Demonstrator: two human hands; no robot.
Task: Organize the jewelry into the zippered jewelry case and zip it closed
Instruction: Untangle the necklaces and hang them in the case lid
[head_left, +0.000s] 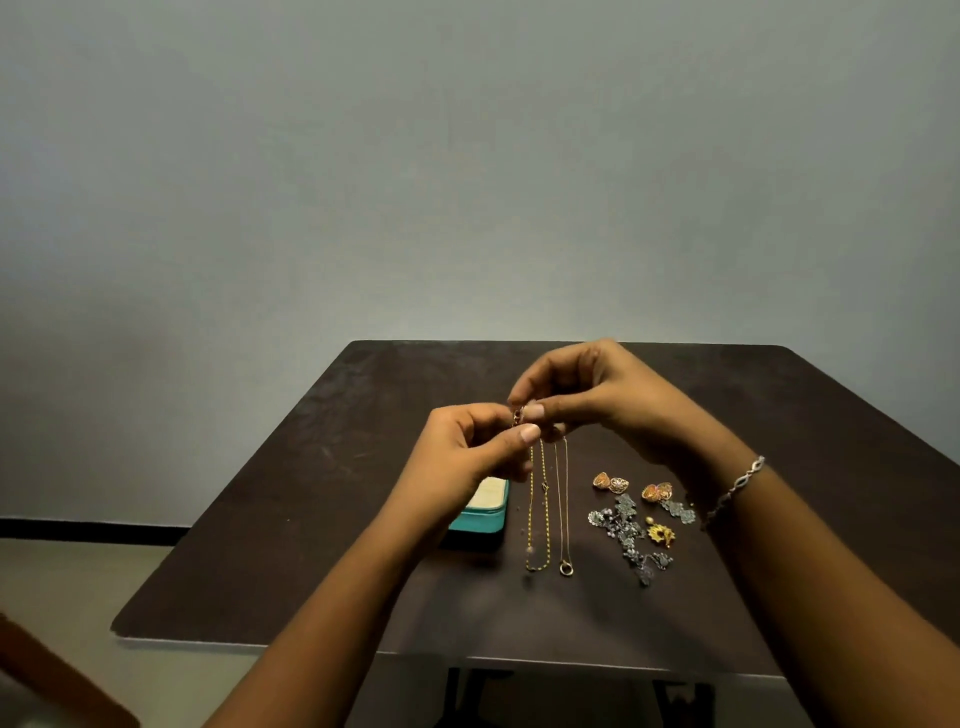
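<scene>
My left hand (470, 447) and my right hand (587, 400) meet above the table, both pinching a small reddish-gold ring-like piece (518, 414). Two thin gold chains (540, 509) seem to hang from my fingers; the thinner one (562, 514) ends in a small ring pendant. Their lower ends reach the table. A teal jewelry case (485, 512) with a cream lining lies open behind my left wrist, mostly hidden by it. Gold filigree earrings (612, 483), a second pair (655, 491), silver pieces (631, 530) and a yellow brooch (660, 535) lie to the right.
A dark brown table (311, 519) stands against a grey wall. My right wrist wears a silver bracelet (737, 486). A brown object (62, 680) shows at the bottom left corner, on the floor side.
</scene>
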